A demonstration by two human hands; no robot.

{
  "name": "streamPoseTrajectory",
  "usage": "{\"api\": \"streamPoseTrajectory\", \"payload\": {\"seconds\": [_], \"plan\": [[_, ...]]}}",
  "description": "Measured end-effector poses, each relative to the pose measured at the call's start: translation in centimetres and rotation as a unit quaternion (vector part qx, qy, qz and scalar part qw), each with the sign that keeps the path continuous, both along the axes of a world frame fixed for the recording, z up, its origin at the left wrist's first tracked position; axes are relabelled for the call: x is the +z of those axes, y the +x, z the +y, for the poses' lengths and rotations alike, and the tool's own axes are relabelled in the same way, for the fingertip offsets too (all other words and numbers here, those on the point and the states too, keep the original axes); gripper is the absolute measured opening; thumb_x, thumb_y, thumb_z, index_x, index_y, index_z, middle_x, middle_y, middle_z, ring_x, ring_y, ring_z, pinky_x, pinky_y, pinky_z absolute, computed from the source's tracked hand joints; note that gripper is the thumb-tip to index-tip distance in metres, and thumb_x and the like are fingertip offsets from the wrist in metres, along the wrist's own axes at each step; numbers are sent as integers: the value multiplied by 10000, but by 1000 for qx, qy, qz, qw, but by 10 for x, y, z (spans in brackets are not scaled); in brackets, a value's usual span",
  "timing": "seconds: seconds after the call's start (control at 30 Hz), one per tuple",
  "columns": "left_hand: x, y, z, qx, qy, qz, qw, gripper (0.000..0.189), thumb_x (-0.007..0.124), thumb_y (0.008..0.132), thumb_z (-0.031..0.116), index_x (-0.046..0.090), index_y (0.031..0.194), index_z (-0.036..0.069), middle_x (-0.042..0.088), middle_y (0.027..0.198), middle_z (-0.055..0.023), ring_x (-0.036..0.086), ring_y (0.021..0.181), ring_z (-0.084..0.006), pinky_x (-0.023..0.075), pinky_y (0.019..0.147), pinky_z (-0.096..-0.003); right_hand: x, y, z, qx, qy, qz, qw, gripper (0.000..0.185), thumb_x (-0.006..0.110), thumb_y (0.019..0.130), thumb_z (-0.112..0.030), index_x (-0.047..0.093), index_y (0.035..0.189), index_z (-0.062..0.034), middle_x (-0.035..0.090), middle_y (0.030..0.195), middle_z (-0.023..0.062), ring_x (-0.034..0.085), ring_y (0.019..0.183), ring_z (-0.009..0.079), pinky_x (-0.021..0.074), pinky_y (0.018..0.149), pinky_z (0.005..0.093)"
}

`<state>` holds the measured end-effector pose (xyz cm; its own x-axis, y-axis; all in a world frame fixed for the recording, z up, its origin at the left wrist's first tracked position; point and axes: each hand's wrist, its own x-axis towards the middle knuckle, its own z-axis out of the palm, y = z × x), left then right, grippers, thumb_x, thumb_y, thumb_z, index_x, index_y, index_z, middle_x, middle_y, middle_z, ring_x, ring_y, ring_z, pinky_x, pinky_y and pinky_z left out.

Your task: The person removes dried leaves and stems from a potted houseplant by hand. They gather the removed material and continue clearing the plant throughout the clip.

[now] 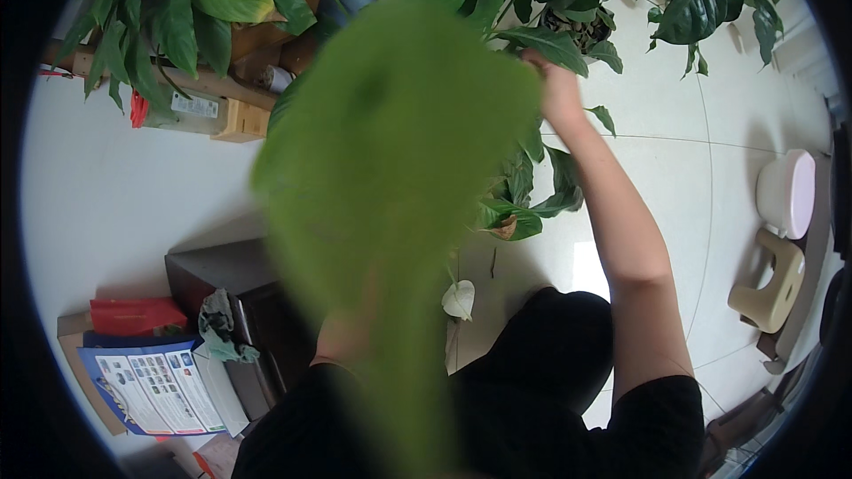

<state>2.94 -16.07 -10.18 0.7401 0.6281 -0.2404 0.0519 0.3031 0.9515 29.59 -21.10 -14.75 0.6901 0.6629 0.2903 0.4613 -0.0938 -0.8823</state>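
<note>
A blurred green leaf (399, 146) very near the camera covers the middle of the head view. My right hand (554, 83) reaches into the plant's foliage, beside a long green leaf (549, 45); its fingertips are partly behind leaves, so what they touch does not show. Below it are drooping leaves, one with a brown, dried part (506, 227). A white peace lily bloom (459, 300) hangs lower down. Of my left arm only a bit of skin shows at the blurred leaf's lower left edge; the left hand is hidden behind that leaf.
Leafy plants (180, 33) stand on a wooden shelf (259, 46) at upper left; a dark-leaved plant (695, 6) is at upper right. A dark cabinet (226, 266) with a grey-green cloth (223, 329) and printed box (156, 386) lies left. Right are a beige stool (775, 283) and lidded pail (785, 194).
</note>
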Motion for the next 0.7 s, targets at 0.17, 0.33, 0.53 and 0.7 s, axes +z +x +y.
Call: {"api": "streamPoseTrajectory", "payload": {"seconds": [0.17,0.33,0.53,0.7], "plan": [[8,2,-3,-21,-57,24,998,193,626,822,231,566,780,53,558,767,-25,521,811,-154,398,769,-291,30,-4,-45,73,40,310,947,103,534,881,-122,574,857,-31,618,744,-3,549,595,48,372,516,177],[5,3,-6,11,-84,25,996,196,621,826,231,568,783,48,561,787,-30,520,812,-146,399,770,-289,50,-10,-44,-3,-25,229,973,117,549,860,-90,595,847,17,609,692,27,561,591,72,426,534,201],[9,3,-7,-36,-47,18,998,216,606,844,205,596,969,30,582,878,-28,526,858,-130,417,778,-271,84,-62,-69,68,19,-23,997,83,609,764,-38,622,825,18,622,748,126,597,624,226,489,584,300],[6,7,-12,4,-134,-6,991,300,615,840,148,551,1104,21,595,963,-37,542,932,-127,440,810,-269,77,-123,-57,121,-73,-275,951,126,614,641,-51,623,766,-46,534,753,72,531,786,233,474,644,320]]}}
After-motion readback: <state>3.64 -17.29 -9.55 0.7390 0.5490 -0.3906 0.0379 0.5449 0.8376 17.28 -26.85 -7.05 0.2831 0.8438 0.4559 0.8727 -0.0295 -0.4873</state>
